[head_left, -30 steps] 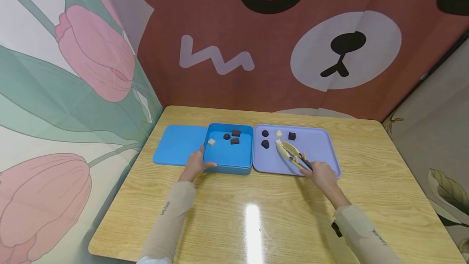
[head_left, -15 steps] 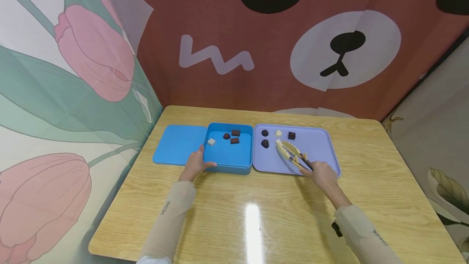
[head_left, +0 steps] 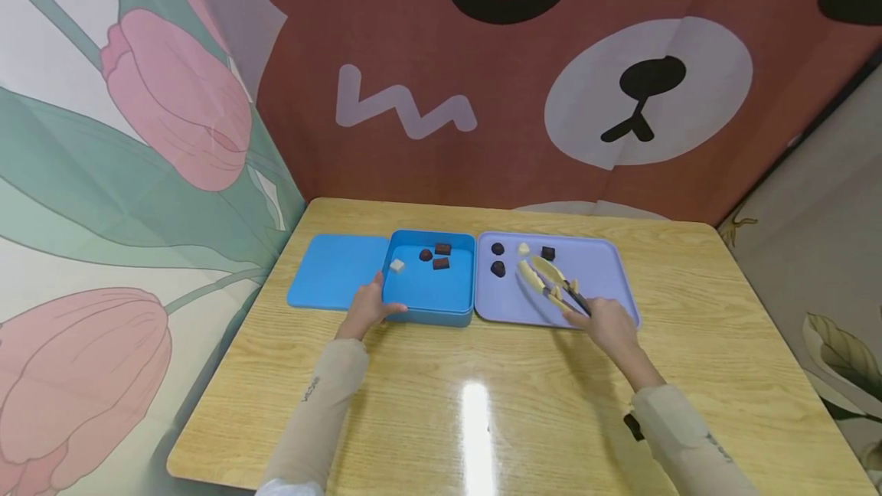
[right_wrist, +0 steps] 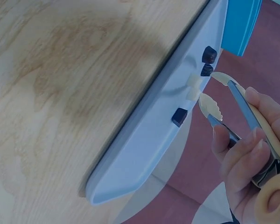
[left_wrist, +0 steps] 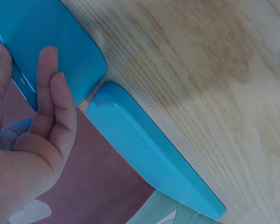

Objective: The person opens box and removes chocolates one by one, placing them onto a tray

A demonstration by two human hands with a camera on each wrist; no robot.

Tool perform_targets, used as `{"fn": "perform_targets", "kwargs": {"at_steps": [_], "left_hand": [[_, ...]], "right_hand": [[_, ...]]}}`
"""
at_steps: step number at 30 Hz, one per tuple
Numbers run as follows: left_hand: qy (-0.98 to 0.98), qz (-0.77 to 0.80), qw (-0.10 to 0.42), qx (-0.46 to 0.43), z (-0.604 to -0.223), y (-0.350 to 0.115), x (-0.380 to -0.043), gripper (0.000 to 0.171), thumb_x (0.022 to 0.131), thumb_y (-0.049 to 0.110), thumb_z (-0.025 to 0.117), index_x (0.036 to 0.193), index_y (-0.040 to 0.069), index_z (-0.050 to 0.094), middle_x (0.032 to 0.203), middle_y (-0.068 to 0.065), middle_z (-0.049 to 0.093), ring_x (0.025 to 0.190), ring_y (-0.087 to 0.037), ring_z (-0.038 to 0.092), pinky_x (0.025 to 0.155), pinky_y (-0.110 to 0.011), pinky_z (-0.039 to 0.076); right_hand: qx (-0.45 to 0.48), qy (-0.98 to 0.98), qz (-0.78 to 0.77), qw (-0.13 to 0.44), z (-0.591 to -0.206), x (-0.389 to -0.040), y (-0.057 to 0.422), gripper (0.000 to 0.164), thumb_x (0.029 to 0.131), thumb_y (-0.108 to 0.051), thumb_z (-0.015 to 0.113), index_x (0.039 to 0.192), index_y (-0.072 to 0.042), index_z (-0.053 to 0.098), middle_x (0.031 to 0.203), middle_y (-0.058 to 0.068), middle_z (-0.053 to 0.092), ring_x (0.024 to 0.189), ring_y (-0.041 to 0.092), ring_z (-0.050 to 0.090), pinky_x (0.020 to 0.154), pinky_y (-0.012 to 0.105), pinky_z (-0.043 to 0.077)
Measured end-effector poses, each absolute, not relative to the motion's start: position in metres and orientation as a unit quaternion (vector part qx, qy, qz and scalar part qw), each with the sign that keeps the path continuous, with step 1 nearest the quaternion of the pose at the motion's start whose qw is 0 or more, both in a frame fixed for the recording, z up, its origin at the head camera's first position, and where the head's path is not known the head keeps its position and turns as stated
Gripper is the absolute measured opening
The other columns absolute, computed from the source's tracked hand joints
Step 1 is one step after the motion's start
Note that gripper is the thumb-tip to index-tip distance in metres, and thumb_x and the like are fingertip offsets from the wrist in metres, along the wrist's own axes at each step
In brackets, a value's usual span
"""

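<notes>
- Tongs (head_left: 551,284) gripped in right hand (head_left: 608,325), now lifted slightly off lavender tray (head_left: 599,282), tips apart near white piece (head_left: 524,249).
- Left hand (head_left: 367,310) unmoved, fingers relaxed against blue box (head_left: 430,293) near-left corner.

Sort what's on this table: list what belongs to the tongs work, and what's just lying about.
In use:
right hand gripping the tongs
tray with loose sweets, such as the white one
box, steadied by the left hand, with four sweets inside

Lying about:
lid left of the box
table
</notes>
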State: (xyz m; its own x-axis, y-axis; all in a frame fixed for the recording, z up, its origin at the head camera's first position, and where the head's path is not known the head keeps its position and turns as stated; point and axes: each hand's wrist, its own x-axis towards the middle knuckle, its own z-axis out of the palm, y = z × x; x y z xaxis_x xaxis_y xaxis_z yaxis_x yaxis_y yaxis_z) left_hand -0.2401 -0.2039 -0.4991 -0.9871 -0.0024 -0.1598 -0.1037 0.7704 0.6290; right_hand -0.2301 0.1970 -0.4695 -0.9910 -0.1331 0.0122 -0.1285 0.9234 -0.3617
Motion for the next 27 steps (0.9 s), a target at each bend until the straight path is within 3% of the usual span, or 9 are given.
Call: {"fn": "perform_targets", "kwargs": {"at_steps": [7,18,22,27], "left_hand": [[0.936,0.343,0.073,-0.030,-0.498,-0.204,-0.240,0.095,0.075,0.027,0.072,0.139,-0.010,0.012,0.099,-0.030,0.057,0.052,-0.023,0.060,0.081,-0.041,0.046],[0.936,0.343,0.075,-0.033,-0.499,-0.203,-0.240,0.095,0.075,0.027,0.073,0.139,-0.010,0.013,0.107,-0.031,0.053,0.053,-0.023,0.060,0.083,-0.042,0.045],[0.934,0.345,0.078,-0.037,-0.499,-0.203,-0.240,0.097,0.074,0.028,0.073,0.139,-0.009,0.012,0.103,-0.030,0.055,0.051,-0.024,0.060,0.084,-0.041,0.045],[0.936,0.342,0.075,-0.037,-0.501,-0.204,-0.241,0.098,0.074,0.029,0.073,0.139,-0.009,0.012,0.090,-0.024,0.058,0.050,-0.023,0.059,0.079,-0.040,0.047]], "right_hand": [[-0.062,0.981,-0.183,0.012,-0.463,-0.231,0.191,0.046,0.078,-0.050,0.062,0.065,-0.007,0.051,0.063,0.009,0.053,0.053,0.023,0.046,0.039,0.033,0.032],[-0.087,0.975,-0.206,0.009,-0.455,-0.228,0.178,0.046,0.079,-0.048,0.062,0.062,-0.008,0.047,0.056,0.004,0.044,0.050,0.019,0.041,0.039,0.029,0.029],[-0.092,0.972,-0.216,0.008,-0.455,-0.227,0.173,0.044,0.079,-0.046,0.063,0.062,-0.008,0.047,0.054,0.003,0.041,0.049,0.017,0.039,0.039,0.027,0.029],[-0.096,0.969,-0.225,0.005,-0.456,-0.227,0.166,0.048,0.078,-0.050,0.062,0.080,-0.002,0.062,0.057,0.003,0.045,0.050,0.017,0.041,0.039,0.028,0.030]]}}
